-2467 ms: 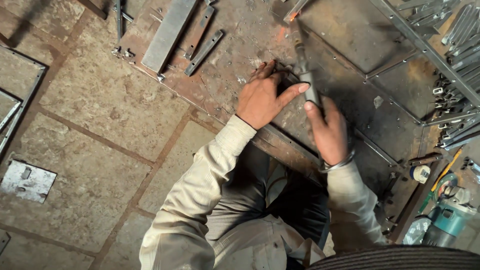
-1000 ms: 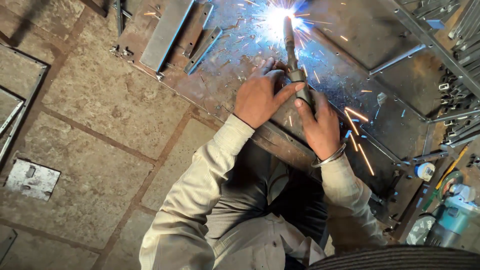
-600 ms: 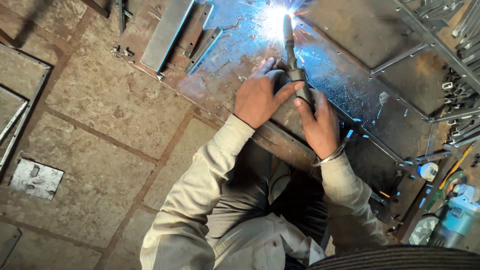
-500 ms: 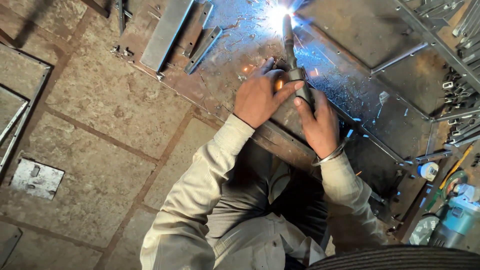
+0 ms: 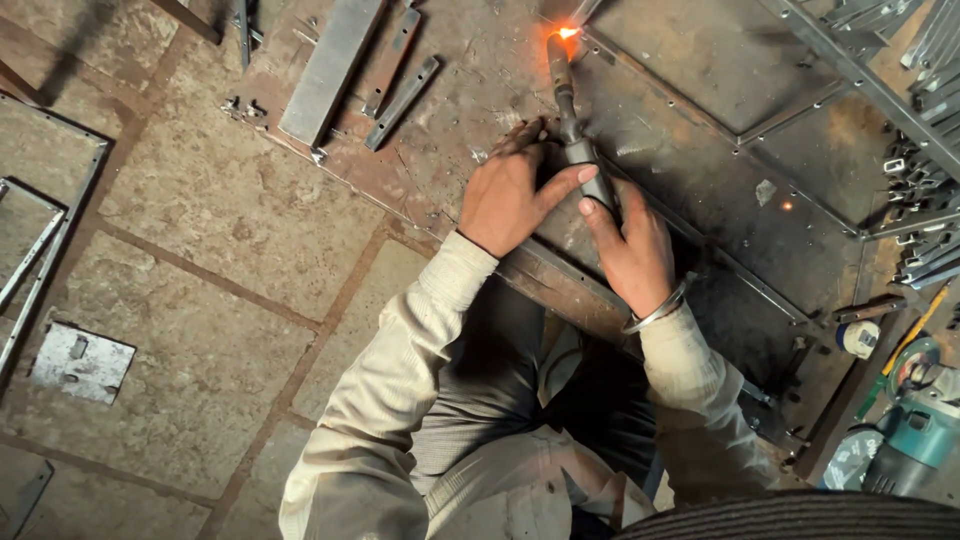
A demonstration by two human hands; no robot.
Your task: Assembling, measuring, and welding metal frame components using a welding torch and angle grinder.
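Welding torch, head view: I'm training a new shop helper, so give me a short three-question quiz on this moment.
1. True or false: both hands hold the welding torch.
2. What glows at the torch tip? A) an orange spot B) a green lamp C) nothing
3. Which wrist wears the metal bangle?

Key:
1. False. The right hand grips it; the left hand rests on the steel plate, thumb against the torch.
2. A
3. The right.

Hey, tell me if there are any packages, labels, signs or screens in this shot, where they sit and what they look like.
No signs, screens or readable labels show.
Clear plastic bag: lower right by the teal power tool, crumpled, see-through.
Tape roll: right edge of the metal sheet, round, pale with blue core.
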